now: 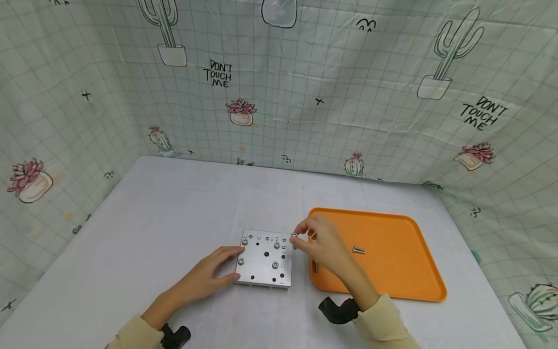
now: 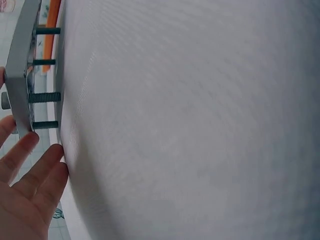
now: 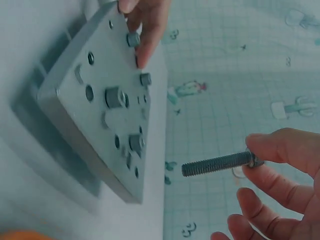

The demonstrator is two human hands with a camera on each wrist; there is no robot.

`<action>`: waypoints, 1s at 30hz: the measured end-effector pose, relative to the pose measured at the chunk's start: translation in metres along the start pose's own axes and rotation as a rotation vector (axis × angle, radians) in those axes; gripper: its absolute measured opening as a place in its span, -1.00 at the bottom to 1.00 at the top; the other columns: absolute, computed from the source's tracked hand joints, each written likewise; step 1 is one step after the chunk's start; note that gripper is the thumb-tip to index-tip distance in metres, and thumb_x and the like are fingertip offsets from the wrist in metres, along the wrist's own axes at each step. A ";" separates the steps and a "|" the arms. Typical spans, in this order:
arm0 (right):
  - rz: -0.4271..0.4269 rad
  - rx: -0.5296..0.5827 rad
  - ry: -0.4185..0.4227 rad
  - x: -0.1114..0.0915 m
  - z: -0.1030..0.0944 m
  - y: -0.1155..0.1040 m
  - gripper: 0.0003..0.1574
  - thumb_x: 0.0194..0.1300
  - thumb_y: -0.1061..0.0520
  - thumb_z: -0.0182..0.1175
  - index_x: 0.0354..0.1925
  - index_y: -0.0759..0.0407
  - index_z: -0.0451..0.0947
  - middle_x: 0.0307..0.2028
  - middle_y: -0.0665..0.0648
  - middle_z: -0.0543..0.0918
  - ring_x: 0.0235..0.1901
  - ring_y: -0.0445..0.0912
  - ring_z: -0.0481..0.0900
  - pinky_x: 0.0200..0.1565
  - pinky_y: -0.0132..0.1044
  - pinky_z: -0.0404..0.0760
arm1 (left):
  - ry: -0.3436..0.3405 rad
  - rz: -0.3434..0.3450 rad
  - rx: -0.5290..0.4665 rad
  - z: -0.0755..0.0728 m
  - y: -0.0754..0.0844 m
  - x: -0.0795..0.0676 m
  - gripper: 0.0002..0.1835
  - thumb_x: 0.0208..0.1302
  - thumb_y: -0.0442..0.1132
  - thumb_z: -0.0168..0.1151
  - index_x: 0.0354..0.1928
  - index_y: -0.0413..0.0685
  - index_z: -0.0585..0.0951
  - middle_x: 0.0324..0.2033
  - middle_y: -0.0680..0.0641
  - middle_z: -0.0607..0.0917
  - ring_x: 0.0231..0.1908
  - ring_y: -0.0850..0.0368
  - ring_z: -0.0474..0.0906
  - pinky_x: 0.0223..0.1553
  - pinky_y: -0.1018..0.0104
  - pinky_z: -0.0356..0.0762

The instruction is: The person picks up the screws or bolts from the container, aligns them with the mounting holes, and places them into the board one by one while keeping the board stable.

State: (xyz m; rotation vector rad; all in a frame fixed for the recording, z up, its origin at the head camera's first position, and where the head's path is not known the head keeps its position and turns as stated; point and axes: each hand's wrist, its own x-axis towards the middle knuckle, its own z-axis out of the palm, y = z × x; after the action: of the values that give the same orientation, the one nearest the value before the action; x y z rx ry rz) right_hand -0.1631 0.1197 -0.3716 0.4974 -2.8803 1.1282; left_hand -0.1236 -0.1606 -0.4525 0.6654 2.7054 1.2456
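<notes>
A silver metal plate (image 1: pixel 258 270) with many holes sits on the white table, and several socket-head bolts stand in it. Their threaded shanks (image 2: pixel 45 97) stick out below its underside in the left wrist view. Along the plate's left edge, thumb and fingertips of my left hand (image 1: pixel 202 277) touch it, spread apart and not curled round it. Between thumb and index finger, my right hand (image 1: pixel 326 245) pinches a loose bolt (image 3: pixel 215 164) by its head. That bolt is off the plate, beside its far right corner in the head view; the right wrist view shows its threaded end free.
An orange tray (image 1: pixel 392 271) lies right of the plate, partly under my right forearm. Inside are a bolt (image 1: pixel 359 250) near its middle and another (image 1: pixel 316 266) by its left rim. Patterned cloth (image 1: pixel 279 97) hangs behind the table and along both sides.
</notes>
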 end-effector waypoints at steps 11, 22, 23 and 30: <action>-0.033 0.120 -0.002 0.008 0.036 -0.005 -0.89 0.09 0.04 0.34 -0.38 -0.02 0.61 -0.23 -0.04 0.51 -0.07 -0.04 0.42 -0.02 -0.13 0.43 | 0.013 0.002 0.000 0.001 -0.002 -0.002 -0.43 0.23 0.01 0.21 0.27 0.10 0.38 0.21 0.00 0.46 0.25 -0.04 0.36 0.22 -0.02 0.34; -0.036 0.167 -0.014 0.011 0.058 0.001 -0.88 0.08 0.05 0.36 -0.39 0.00 0.61 -0.08 0.02 0.51 0.05 -0.04 0.37 0.12 -0.02 0.42 | 0.009 0.002 -0.009 -0.001 0.000 0.000 -0.42 0.23 -0.01 0.22 0.28 0.07 0.37 0.21 -0.02 0.46 0.25 -0.05 0.35 0.22 -0.04 0.34; -0.046 0.165 -0.012 0.011 0.059 0.001 -0.88 0.08 0.06 0.36 -0.38 0.01 0.61 -0.07 0.04 0.51 0.06 -0.02 0.38 0.12 -0.01 0.43 | 0.010 0.001 -0.010 -0.001 0.000 0.000 -0.42 0.22 -0.01 0.22 0.28 0.07 0.37 0.21 -0.02 0.46 0.26 -0.05 0.35 0.22 -0.04 0.33; -0.043 0.124 -0.009 0.009 0.064 0.003 -0.89 0.09 0.06 0.35 -0.38 0.01 0.61 0.03 0.10 0.49 0.15 0.06 0.35 0.17 0.06 0.40 | 0.003 0.003 -0.012 -0.001 0.000 0.000 -0.42 0.22 -0.02 0.23 0.27 0.04 0.37 0.21 -0.03 0.46 0.26 -0.06 0.34 0.23 -0.04 0.32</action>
State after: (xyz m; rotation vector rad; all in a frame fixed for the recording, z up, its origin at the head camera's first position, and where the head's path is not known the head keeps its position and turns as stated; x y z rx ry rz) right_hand -0.1658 0.0769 -0.4197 0.5662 -2.8040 1.3073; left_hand -0.1236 -0.1615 -0.4516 0.6671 2.6982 1.2630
